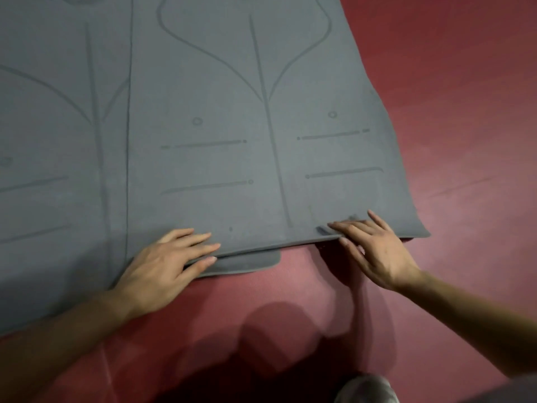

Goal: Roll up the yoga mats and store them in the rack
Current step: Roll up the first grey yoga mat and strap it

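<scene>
On the red, finely textured floor (465,141), a grey rectangular matte yoga mat (232,170) lay flat and unrolled, its near edge directly ahead of the person. The mat carried darker printed alignment markings only: a central line, curved leaf-like outlines, short horizontal dashes ending in dots, and small circles. A second grey yoga mat (58,141) with the same markings lay flush against its left long edge. The rounded corner of a third grey mat (250,261) protruded from beneath the near edge.

The left hand (171,257) rested on the near edge with fingers straight and spread, the lowest finger lying below the edge, against the third mat. The right hand (374,248) lay well apart from it, farther along the same edge, with straight fingers above and below the slightly raised edge. Motion blur prevented confirming whether it pinched the edge.

Bare floor lay to the right of the mat and between the arms. A pale rounded object (366,388) at the bottom was too blurred to identify.
</scene>
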Demonstrator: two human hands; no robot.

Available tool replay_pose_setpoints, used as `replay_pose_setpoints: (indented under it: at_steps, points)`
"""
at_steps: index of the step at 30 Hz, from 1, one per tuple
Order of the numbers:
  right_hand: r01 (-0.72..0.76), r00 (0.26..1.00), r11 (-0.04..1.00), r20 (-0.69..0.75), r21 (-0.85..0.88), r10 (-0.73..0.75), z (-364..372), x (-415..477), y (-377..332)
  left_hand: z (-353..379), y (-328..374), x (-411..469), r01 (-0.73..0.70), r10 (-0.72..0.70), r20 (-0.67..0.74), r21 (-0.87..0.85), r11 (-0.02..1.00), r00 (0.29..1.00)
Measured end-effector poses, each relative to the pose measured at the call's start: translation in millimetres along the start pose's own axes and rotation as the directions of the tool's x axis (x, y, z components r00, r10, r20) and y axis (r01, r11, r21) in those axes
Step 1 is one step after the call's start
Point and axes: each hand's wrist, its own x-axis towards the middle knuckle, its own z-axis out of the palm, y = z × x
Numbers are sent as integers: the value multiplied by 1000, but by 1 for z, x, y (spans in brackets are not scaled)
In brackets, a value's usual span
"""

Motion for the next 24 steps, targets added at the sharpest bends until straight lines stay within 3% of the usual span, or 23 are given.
replay_pose_setpoints:
  at_steps: [3,8,10,12,16,19,24]
  points:
    - [-3,990,1000,-140,16,5,12,-2,1,19,-6,-12,30,-40,-70,-136,990,997]
    - [-25,925,998,-380,-63,-1,13,24,0,17,8,-10,103,-159,-287,-202,974,945]
    - [-18,893,988,-447,-154,-53,14,33,-1,4,17,-5,75,-119,-450,-113,991,885]
    - [-27,875,976,-477,-217,-82,16,38,-2,-7,25,5,-13,52,-539,77,997,841]
    - [-60,882,972,-469,-227,-54,25,31,-7,-7,25,14,-124,267,-501,301,946,823]
    - [-14,939,969,-336,-248,-72,35,15,-8,4,20,7,-162,344,-468,386,908,814]
    - [31,967,955,-233,-294,-104,44,13,3,21,24,0,-95,337,-421,499,861,842]
